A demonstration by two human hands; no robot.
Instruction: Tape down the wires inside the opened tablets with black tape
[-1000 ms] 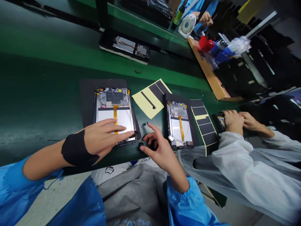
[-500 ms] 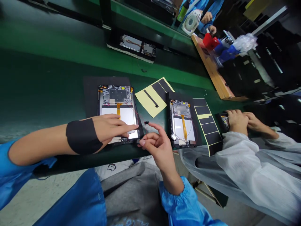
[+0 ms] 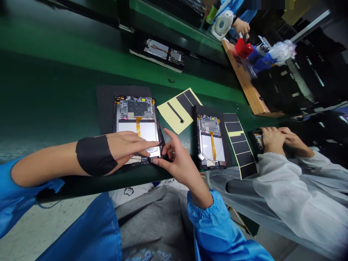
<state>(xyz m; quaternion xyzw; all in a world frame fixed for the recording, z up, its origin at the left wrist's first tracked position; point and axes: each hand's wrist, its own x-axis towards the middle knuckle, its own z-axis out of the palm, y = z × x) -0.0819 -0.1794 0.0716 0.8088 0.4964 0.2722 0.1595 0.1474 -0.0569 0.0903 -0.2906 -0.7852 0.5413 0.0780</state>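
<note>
An opened tablet with circuit board, white battery area and orange ribbon lies on a black mat. Across its lower half rests my left hand, fingers stretched out, the index tip at the right edge. My right hand is at the tablet's lower right corner, its thumb touching a small dark part there. The right index finger points up and away from the thumb, and the other fingers are curled. Thin red wires run along the tablet's right side. A black patch covers my left wrist.
A yellow sheet with black strips, a second opened tablet and another strip sheet lie to the right. Beyond are a co-worker's hands. Further back are another device, a fan and a wooden-edged tray.
My right hand has shifted left onto the tablet's corner with the small dark part, which was held just off the edge. Its index finger has lifted. My left hand stays nearly still.
</note>
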